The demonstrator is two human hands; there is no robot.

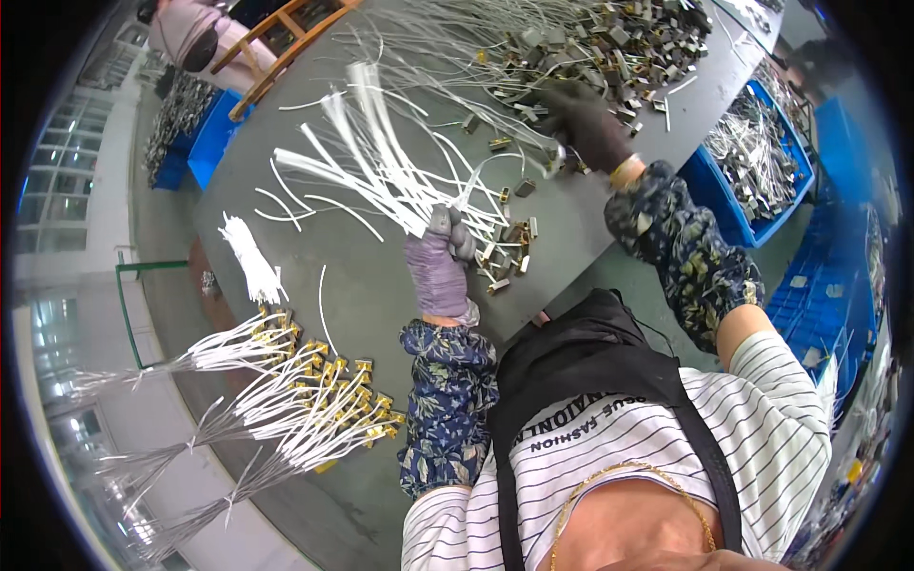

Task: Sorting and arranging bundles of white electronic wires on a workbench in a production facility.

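Note:
My left hand (440, 262), in a purple-grey glove, grips a fanned bunch of white sleeved wires (367, 157) that spreads up and to the left over the grey table (381, 305). My right hand (583, 122), in a dark glove, reaches into the tangled pile of thin wires with small brass and metal terminal pieces (590, 48) and pinches one wire. A few loose brass pieces (505, 252) lie right beside my left hand.
Tied bundles of white wires with brass ends (295, 390) lie at the table's left. A small white bundle (252, 257) rests nearby. Blue bins of metal parts (762, 162) stand to the right. Another person (195, 33) is at a wooden chair, far left.

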